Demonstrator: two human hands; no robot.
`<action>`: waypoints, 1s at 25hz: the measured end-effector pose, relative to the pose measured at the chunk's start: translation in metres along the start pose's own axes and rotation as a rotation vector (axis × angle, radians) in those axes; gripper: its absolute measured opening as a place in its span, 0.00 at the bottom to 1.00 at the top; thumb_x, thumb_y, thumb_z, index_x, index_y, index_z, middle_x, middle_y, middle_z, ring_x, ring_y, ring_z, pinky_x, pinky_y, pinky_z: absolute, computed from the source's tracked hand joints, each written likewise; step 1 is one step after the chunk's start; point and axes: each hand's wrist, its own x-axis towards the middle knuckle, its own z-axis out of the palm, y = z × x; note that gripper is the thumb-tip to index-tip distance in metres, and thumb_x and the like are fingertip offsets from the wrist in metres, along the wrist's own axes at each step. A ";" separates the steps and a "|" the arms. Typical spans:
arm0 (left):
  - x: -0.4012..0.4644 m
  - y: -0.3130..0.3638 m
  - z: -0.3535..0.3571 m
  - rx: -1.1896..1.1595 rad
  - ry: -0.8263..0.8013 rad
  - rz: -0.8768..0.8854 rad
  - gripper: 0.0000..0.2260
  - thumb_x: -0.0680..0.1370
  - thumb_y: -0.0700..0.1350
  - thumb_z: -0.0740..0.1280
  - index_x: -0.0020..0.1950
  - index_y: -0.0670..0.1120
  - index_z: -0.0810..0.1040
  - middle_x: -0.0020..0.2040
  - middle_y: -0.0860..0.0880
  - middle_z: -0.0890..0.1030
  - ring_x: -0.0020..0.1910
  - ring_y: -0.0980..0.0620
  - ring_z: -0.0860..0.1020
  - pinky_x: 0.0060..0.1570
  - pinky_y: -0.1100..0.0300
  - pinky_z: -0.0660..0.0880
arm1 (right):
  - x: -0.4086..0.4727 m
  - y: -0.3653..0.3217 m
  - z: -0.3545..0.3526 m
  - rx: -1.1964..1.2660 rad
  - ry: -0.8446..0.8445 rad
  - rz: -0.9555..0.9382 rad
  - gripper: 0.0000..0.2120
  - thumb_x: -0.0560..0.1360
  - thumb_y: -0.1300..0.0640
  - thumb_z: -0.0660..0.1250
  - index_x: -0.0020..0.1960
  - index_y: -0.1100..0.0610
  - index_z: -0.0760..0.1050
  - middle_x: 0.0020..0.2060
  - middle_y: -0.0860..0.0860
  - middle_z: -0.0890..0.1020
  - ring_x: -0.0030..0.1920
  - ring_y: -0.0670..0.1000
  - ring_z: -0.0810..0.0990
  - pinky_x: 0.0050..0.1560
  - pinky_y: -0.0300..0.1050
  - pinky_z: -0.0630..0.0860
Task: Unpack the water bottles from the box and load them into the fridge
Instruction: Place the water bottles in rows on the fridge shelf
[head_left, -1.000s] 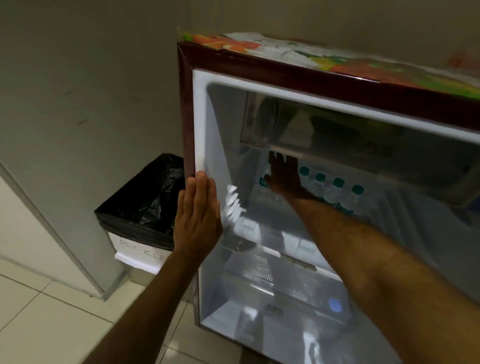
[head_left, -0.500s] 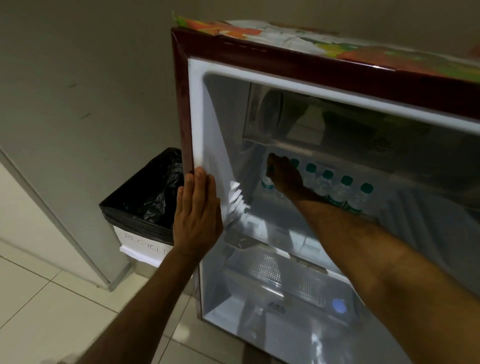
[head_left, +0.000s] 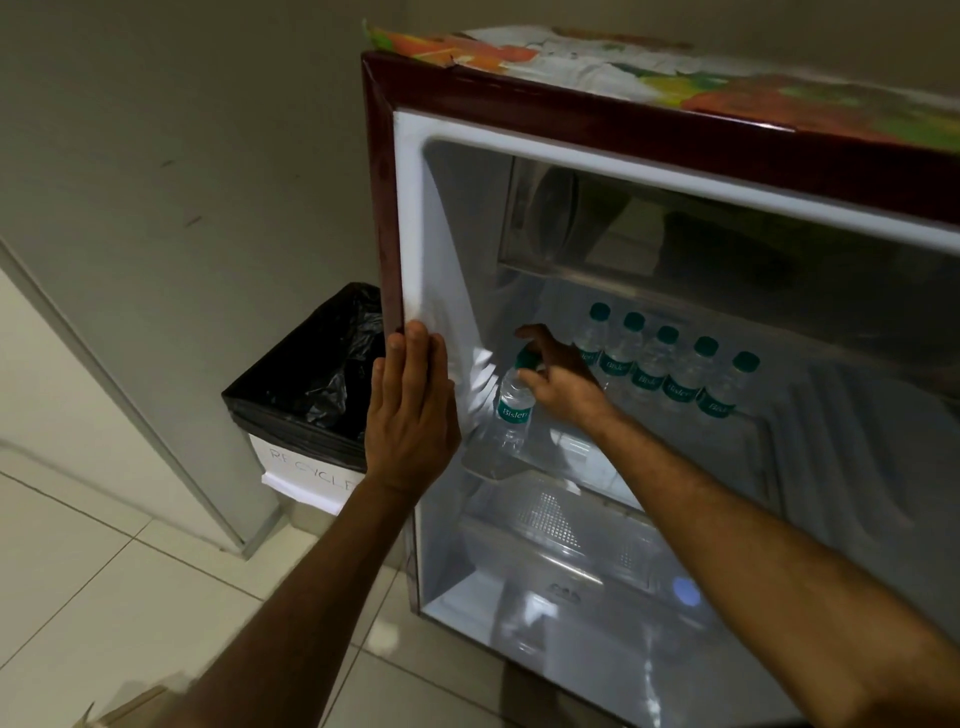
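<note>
Withdrawn since earlier, right hand pinches bottle at cap, nine o'clock of row; left hand flat on fridge.

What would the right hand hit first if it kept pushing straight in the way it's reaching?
Likely the fridge's left inner wall. The right hand grips the cap of a water bottle and reaches up and left, deeper into the shelf; the row of bottles sits to its right. Depth is hard to judge here.

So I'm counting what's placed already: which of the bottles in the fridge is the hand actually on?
The leftmost bottle, standing apart from the row of five. The right hand grips it at its green cap; the five to its right stand untouched.
</note>
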 end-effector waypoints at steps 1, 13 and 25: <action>0.000 0.000 0.000 -0.004 -0.005 -0.001 0.35 0.81 0.42 0.61 0.81 0.44 0.42 0.82 0.47 0.39 0.80 0.47 0.42 0.79 0.49 0.46 | -0.001 -0.001 0.001 0.004 -0.001 -0.009 0.26 0.78 0.55 0.69 0.69 0.42 0.61 0.58 0.52 0.81 0.52 0.52 0.81 0.54 0.50 0.82; 0.001 0.000 0.000 -0.001 0.036 0.009 0.37 0.79 0.40 0.63 0.81 0.43 0.45 0.82 0.47 0.41 0.81 0.46 0.44 0.79 0.49 0.48 | 0.005 0.012 -0.012 0.142 0.085 -0.010 0.21 0.78 0.52 0.68 0.70 0.48 0.70 0.61 0.50 0.79 0.59 0.51 0.79 0.59 0.47 0.78; -0.002 -0.001 0.004 -0.016 0.039 -0.001 0.36 0.80 0.40 0.63 0.82 0.44 0.45 0.82 0.48 0.41 0.81 0.46 0.44 0.79 0.49 0.48 | 0.056 0.078 -0.061 -0.442 0.139 0.208 0.23 0.78 0.52 0.69 0.71 0.54 0.70 0.68 0.55 0.74 0.69 0.59 0.70 0.66 0.48 0.65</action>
